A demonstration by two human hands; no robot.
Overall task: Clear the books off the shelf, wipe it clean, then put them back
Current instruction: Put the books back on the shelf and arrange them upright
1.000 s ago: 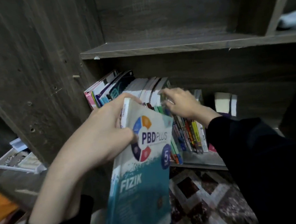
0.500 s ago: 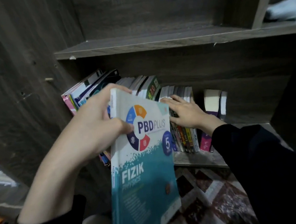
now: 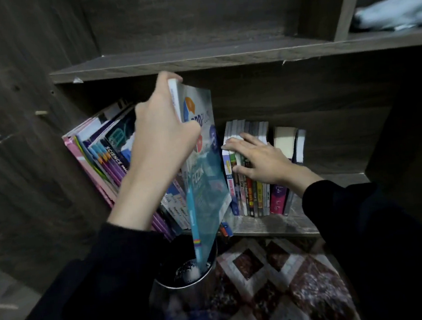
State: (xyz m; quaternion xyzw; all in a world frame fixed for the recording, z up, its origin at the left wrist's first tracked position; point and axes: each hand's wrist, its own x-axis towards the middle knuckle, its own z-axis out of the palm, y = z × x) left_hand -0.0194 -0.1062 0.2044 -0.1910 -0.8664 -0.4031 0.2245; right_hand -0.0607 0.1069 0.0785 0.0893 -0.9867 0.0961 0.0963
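My left hand [image 3: 162, 138] grips the top of a teal physics book [image 3: 205, 181] and holds it upright in the gap between two groups of books on the lower shelf [image 3: 270, 225]. Leaning books [image 3: 106, 154] with pink and purple spines stand to its left. My right hand [image 3: 258, 159] lies with straight fingers pressed on the tops and spines of a row of small upright books [image 3: 252, 194] to the right. Part of the teal book's cover is hidden behind my left hand.
The upper shelf board [image 3: 195, 58] is bare, with a pale cloth [image 3: 396, 13] in the compartment at top right. A round metal container [image 3: 187, 278] sits below the shelf edge on a patterned rug [image 3: 293, 281]. Two more books [image 3: 289, 142] stand right of the row.
My left hand has raised the teal book, turned it edge-on and moved it into the gap on the shelf. My right hand has pushed the small books to the right.
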